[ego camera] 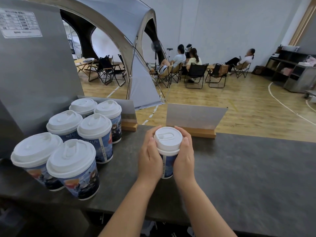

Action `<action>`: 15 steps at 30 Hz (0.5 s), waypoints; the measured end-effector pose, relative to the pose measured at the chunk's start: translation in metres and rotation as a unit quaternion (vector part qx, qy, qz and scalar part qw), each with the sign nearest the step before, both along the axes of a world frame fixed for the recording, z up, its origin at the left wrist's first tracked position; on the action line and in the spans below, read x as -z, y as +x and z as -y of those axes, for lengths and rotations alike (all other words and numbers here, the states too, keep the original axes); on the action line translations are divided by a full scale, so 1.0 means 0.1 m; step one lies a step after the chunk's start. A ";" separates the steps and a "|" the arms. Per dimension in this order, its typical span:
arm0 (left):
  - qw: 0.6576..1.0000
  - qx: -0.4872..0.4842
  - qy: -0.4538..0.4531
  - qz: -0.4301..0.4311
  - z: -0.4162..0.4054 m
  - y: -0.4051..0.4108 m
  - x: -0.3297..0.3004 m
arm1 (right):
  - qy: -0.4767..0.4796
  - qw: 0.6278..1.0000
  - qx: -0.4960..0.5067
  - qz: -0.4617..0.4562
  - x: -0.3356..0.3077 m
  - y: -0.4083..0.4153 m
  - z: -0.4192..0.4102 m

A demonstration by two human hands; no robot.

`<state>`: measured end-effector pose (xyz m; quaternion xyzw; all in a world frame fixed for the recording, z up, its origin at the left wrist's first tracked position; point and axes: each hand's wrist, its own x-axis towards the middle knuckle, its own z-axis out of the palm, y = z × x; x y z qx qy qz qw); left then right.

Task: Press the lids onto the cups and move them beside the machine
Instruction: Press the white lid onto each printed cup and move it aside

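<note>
Fingers (185,144) of both hands grip cup (168,164); six lidded cups (85,168) stand left.

A grey tent (119,23) and folding chairs (196,74) stand on court-lined wooden floor (222,103) beneath pale walls (222,23); possibly shelving (287,64) at right.

We count seven lidded cups in all: six clustered (80,142) beside the machine (37,74) and one (168,151) apart on the worktop (248,168). We see two card stands (196,117), two hands, and four seated people (193,59) beyond.
</note>
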<state>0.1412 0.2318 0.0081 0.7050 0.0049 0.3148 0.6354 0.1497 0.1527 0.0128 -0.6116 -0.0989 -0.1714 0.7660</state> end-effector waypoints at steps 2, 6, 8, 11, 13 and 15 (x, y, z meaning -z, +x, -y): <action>1.000 -0.008 0.006 0.001 0.00 0.03 0.01 | -0.010 1.000 -0.004 0.009 0.04 0.04 0.03; 1.000 -0.014 0.012 0.022 -0.01 0.06 0.03 | -0.031 0.999 -0.024 0.016 0.07 0.07 0.08; 1.000 -0.016 0.009 0.021 0.01 0.04 0.00 | -0.030 0.999 -0.012 0.018 0.07 0.05 0.07; 0.999 -0.027 0.023 0.011 0.00 0.03 0.00 | -0.056 0.991 0.118 0.027 0.07 -0.02 0.00; 0.997 -0.046 0.058 0.010 0.00 0.01 -0.01 | -0.053 0.986 0.156 0.031 0.07 -0.11 -0.05; 0.995 -0.055 0.079 0.002 0.03 -0.03 -0.02 | -0.053 0.991 0.126 0.017 0.09 -0.16 -0.07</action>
